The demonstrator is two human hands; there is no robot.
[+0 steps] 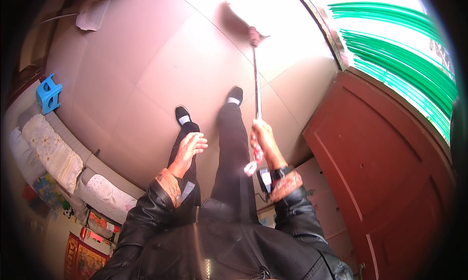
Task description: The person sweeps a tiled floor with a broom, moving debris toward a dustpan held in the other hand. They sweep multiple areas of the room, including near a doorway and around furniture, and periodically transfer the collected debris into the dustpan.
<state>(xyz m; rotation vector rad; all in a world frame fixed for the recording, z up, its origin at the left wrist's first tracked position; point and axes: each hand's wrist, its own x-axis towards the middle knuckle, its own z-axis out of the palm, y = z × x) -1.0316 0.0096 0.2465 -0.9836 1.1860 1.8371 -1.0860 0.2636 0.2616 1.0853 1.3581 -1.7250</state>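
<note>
The head view gives us the line that matters most: the long-handled broom (pixel 257 92) runs from near to far, its handle (pixel 255 68) leaning slightly left toward the far end. We see the right hand (pixel 264 137) closed around the near part of this handle, fingers wrapped across it, so no gap separates that hand from the broom. Just near of the fist, a red-and-white tie (pixel 258 154) shows; we cannot tell whether it belongs to the handle.

At the far end, straight beyond the right hand, the broom head (pixel 236 21) fans out to the far left from its pinkish binding (pixel 254 37). It is blurred against the bright tiled floor (pixel 141 75), and we cannot tell whether its bristles touch the tiles.

We find the left hand (pixel 186 152) open, its fingers loosely extended toward the far right, with nothing visible in them. The handle lies to its right, well apart, with the right trouser leg (pixel 232 153) between the two; the right hand is plainly the nearer one. Both black shoes (pixel 235 92) lie left of the handle, near of the broom head. Farther right, we see a reddish-brown door panel (pixel 385 168) and green curtain strips (pixel 395 48).
</note>
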